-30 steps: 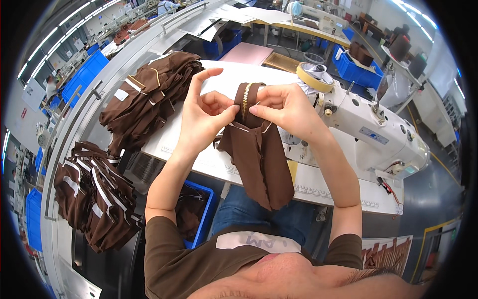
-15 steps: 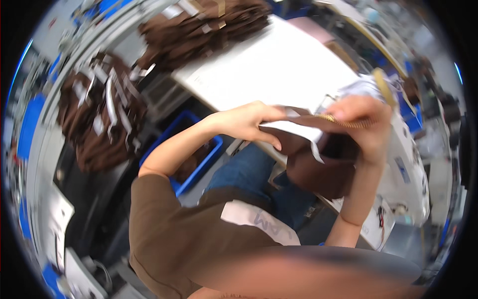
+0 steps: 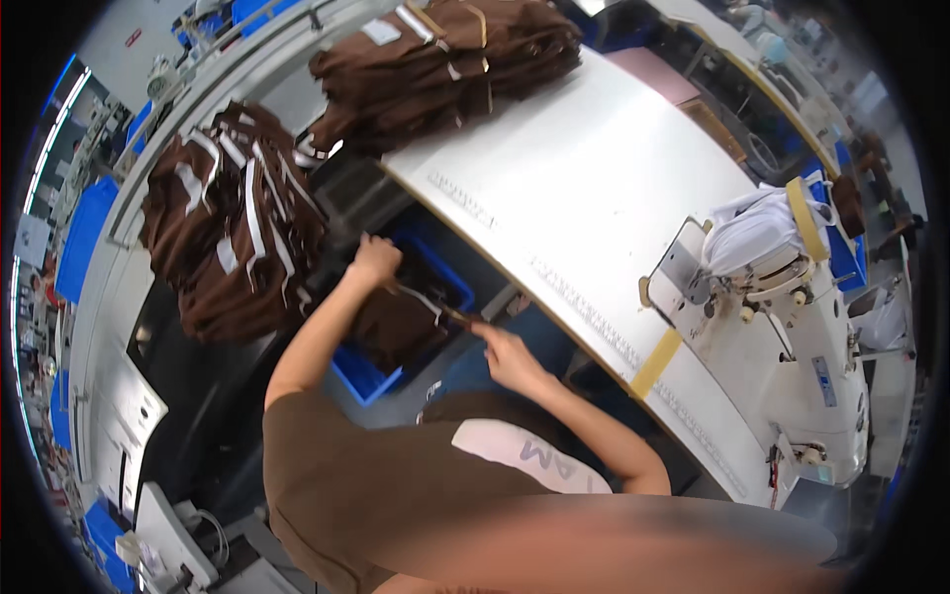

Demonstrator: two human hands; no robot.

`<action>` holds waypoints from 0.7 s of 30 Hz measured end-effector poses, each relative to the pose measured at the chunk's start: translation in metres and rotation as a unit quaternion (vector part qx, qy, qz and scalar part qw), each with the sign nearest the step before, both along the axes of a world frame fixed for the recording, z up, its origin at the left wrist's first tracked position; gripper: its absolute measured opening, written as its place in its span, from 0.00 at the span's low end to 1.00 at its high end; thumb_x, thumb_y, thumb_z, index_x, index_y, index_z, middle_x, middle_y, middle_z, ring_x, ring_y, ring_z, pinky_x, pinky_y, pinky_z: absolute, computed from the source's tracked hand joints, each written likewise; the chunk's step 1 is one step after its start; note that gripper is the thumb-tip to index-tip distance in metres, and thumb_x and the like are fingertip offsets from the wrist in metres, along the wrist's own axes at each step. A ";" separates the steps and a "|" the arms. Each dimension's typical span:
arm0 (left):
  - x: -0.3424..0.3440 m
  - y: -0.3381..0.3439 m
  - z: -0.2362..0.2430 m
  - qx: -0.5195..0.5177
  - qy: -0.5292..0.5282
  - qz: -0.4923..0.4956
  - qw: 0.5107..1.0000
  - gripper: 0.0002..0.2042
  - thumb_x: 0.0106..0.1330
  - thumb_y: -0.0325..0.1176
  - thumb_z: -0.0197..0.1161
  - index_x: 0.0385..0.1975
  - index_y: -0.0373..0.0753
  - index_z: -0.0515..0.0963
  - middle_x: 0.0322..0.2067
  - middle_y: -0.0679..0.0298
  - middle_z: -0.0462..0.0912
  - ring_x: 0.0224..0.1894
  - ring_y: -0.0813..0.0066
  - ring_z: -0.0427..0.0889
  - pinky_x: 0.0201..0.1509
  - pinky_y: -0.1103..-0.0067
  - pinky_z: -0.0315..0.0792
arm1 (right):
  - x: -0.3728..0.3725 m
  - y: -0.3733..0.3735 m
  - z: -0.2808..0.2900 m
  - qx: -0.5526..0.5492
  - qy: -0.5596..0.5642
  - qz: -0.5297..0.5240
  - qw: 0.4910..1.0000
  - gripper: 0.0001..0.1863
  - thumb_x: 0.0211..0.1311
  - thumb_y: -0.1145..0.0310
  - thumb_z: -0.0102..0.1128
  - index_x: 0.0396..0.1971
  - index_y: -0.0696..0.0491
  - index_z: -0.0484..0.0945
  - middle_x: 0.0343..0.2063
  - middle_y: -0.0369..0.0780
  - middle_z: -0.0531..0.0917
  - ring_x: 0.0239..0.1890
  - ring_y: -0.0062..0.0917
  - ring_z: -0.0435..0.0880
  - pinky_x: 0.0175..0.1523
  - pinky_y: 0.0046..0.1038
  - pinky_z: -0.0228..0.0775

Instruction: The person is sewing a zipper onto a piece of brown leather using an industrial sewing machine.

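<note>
In the head view, the left hand over the blue bin and the right hand just right of it are apart, each gripping the brown fabric piece, which hangs over the bin.

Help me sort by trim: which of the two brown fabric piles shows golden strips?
The upper brown fabric pile, by the white tabletop, shows golden strips; the lower-left brown fabric pile shows white strips, none golden.
</note>
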State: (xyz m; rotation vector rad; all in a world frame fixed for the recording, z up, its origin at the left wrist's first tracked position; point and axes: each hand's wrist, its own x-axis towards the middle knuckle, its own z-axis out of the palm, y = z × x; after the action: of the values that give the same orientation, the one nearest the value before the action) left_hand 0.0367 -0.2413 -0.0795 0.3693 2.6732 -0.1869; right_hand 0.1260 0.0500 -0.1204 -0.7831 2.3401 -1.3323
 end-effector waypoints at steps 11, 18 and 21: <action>-0.199 0.001 0.213 0.164 0.376 0.081 0.908 0.11 0.58 0.37 0.62 0.37 0.40 0.82 0.33 0.56 0.83 0.37 0.61 0.82 0.42 0.74 0.73 | -0.010 0.056 0.133 0.000 0.153 -0.043 0.987 0.11 0.57 0.77 0.53 0.40 0.55 0.78 0.42 0.46 0.80 0.38 0.42 0.81 0.43 0.32 0.76; -0.152 0.041 0.221 0.579 0.482 -0.048 0.656 0.04 0.60 0.25 0.60 0.33 0.32 0.78 0.23 0.67 0.78 0.26 0.81 0.73 0.32 0.83 0.67 | -0.048 0.085 0.148 -0.201 -0.170 -0.122 0.957 0.12 0.65 0.75 0.49 0.46 0.61 0.74 0.44 0.45 0.79 0.42 0.28 0.82 0.46 0.26 0.77; -0.080 0.087 0.222 0.618 0.181 -0.180 0.744 0.03 0.59 0.24 0.60 0.30 0.32 0.77 0.26 0.65 0.78 0.30 0.78 0.74 0.36 0.82 0.68 | -0.094 0.089 0.156 -0.339 -0.326 -0.130 0.873 0.27 0.69 0.53 0.44 0.55 0.61 0.65 0.49 0.49 0.74 0.52 0.35 0.76 0.53 0.37 0.73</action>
State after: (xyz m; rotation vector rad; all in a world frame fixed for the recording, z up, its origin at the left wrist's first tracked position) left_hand -0.0431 -0.1547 0.1428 1.3308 2.6156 1.6301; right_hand 0.0318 0.1393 0.0356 -0.1025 1.4631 -2.1640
